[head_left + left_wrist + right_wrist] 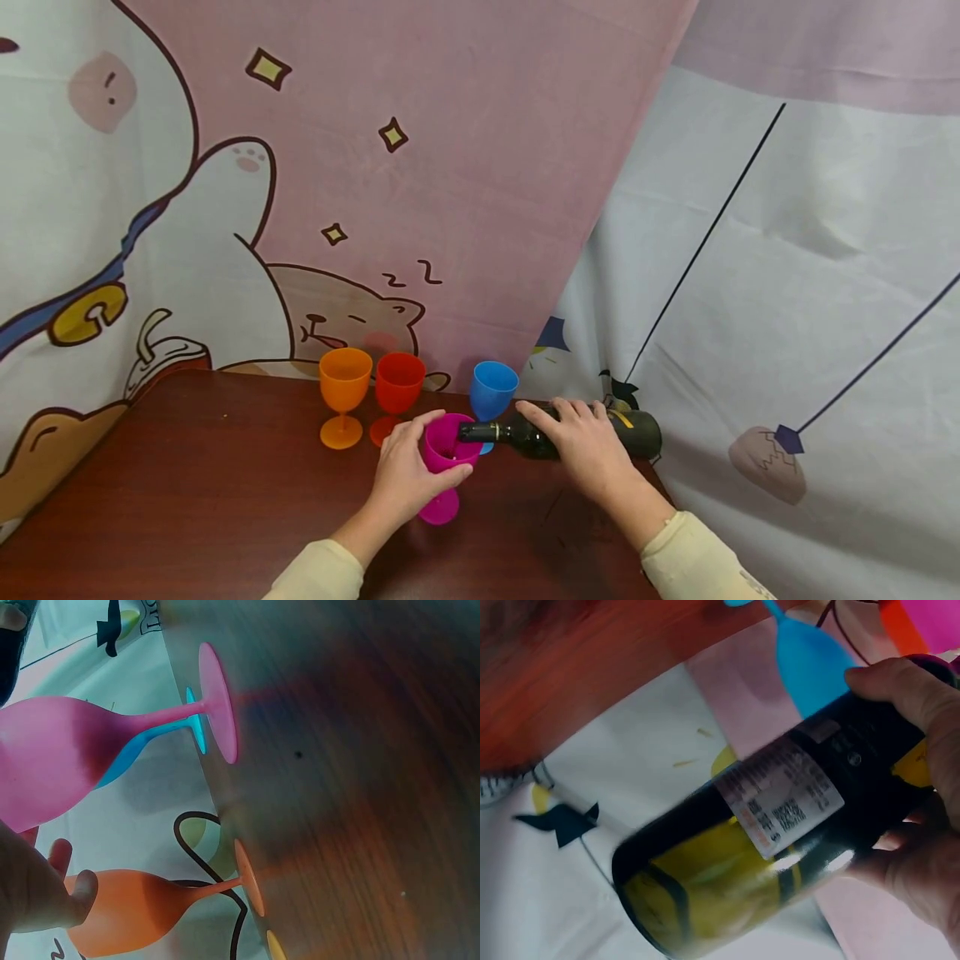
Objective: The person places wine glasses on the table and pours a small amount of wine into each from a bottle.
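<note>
My left hand (pixel 408 462) holds the bowl of a magenta plastic goblet (pixel 437 454), thumb on the near side and fingers on the far left side. In the left wrist view the goblet's pink bowl (pixel 67 761), stem and round foot show; whether the foot touches the table I cannot tell. My right hand (pixel 588 446) grips a dark glass wine bottle (pixel 636 432) round its body, lying nearly level. The bottle's neck points left, its mouth just inside the magenta rim. In the right wrist view a white printed label (pixel 780 799) faces the camera. Any liquid is not visible.
Along the back of the dark wooden table (pixel 210 492) stand an orange goblet (pixel 345 379), a red goblet (pixel 400 383) and a blue goblet (pixel 493 387). The blue one's stem is partly hidden by the bottle. A printed cloth (pixel 450 208) hangs behind.
</note>
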A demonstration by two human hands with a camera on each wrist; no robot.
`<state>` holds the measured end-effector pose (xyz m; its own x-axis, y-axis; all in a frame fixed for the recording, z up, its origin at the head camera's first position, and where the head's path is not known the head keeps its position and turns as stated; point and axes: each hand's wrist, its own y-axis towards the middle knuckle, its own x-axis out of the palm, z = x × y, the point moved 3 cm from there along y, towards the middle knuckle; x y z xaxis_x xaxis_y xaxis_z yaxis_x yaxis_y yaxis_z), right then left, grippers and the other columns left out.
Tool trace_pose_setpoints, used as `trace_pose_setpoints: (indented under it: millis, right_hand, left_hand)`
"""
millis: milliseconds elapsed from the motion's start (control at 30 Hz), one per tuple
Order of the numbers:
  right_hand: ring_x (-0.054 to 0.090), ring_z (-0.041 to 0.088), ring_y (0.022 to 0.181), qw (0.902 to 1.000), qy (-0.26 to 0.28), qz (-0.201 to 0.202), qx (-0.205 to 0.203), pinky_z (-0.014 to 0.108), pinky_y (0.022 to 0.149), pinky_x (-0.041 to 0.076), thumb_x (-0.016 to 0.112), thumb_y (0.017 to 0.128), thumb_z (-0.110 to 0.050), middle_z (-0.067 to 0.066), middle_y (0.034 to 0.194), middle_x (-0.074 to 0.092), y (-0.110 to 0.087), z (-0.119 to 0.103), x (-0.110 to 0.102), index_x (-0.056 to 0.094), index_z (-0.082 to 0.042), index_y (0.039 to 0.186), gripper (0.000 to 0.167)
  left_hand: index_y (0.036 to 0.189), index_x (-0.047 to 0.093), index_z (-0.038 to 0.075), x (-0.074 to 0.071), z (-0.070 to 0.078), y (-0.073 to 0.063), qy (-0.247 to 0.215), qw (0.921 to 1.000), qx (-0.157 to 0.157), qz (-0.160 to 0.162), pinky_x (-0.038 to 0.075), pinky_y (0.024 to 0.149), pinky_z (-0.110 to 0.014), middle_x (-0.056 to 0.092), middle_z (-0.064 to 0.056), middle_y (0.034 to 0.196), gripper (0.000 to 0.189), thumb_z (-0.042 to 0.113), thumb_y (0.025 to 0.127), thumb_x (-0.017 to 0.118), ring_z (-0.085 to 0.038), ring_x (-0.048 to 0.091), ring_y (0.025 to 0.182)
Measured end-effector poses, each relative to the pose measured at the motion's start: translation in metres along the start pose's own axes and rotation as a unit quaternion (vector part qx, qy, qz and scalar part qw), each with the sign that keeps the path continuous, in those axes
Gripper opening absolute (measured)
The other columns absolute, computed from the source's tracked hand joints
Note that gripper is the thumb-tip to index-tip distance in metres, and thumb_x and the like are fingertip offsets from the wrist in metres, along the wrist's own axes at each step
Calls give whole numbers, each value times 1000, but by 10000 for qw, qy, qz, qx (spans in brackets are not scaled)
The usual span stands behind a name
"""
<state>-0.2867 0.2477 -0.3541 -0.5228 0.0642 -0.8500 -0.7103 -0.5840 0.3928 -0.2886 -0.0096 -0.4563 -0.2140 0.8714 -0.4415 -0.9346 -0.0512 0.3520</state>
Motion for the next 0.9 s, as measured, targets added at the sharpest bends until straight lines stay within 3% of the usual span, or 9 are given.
trace_pose_setpoints:
  millis: [167, 300, 400, 467, 533, 633, 700, 900]
  right_hand:
    - [70, 36, 117, 9917, 1139, -396, 456, 61, 90, 60, 103, 67, -26, 11, 130, 72, 2, -8, 7, 54, -33, 154, 100]
    - [73, 31, 110, 9680, 2259, -523, 960, 54, 84, 62, 101, 67, -21, 7, 129, 75, 3, -8, 16, 53, -32, 154, 100]
    - [74, 26, 104, 9315, 3306, -394, 1464, 47, 84, 62, 100, 69, -21, 7, 128, 76, 0, -1, 23, 50, -34, 155, 100]
    - [73, 25, 104, 8983, 3936, -242, 1937, 45, 84, 62, 100, 71, -24, 10, 131, 74, -7, 7, 29, 47, -34, 156, 101]
    - [72, 28, 108, 8592, 4470, -77, 2488, 47, 87, 63, 100, 74, -27, 12, 138, 69, -18, 17, 35, 41, -34, 159, 104]
    - [68, 35, 120, 8103, 4863, 262, 3258, 50, 94, 60, 97, 79, -30, 16, 148, 59, -39, 32, 44, 32, -32, 165, 108]
    - [63, 35, 128, 7917, 4870, 522, 3651, 44, 97, 58, 96, 81, -29, 16, 152, 54, -53, 41, 49, 26, -32, 169, 112]
    - [60, 11, 117, 7614, 4500, 1355, 4465, 11, 84, 50, 98, 79, -25, 5, 146, 58, -90, 64, 63, 32, -35, 166, 109]
  left_hand:
    - [146, 60, 27, 0, 0, 0, -9, 10000, 21, 3, 54, 92, -49, 69, -4, 129, 86, 48, 71, 98, -27, 55, 126]
    - [146, 60, 27, 0, -1, 0, -42, 10000, -37, -21, 56, 89, -47, 68, -4, 129, 86, 47, 71, 98, -28, 54, 126]
    - [146, 60, 26, 0, 0, -1, -43, 10000, -56, 5, 58, 87, -46, 68, -5, 130, 87, 46, 71, 98, -28, 54, 125]
    - [146, 59, 26, 0, 0, -1, -48, 10000, -47, 18, 57, 88, -46, 68, -5, 130, 87, 46, 71, 98, -28, 54, 125]
    - [146, 60, 26, 0, 1, 0, -50, 10000, -19, 28, 57, 88, -46, 68, -4, 129, 87, 46, 71, 98, -28, 54, 125]
    - [146, 60, 26, 0, 2, 0, -48, 10000, 14, 30, 56, 88, -45, 69, -4, 129, 87, 46, 71, 98, -27, 54, 125]
    - [145, 60, 26, 1, 2, 0, -35, 10000, 25, 47, 56, 88, -45, 69, -4, 129, 87, 46, 70, 98, -27, 54, 125]
    - [146, 60, 26, 0, 0, 0, -13, 10000, -5, 75, 56, 88, -45, 68, -4, 129, 87, 45, 70, 99, -27, 55, 124]
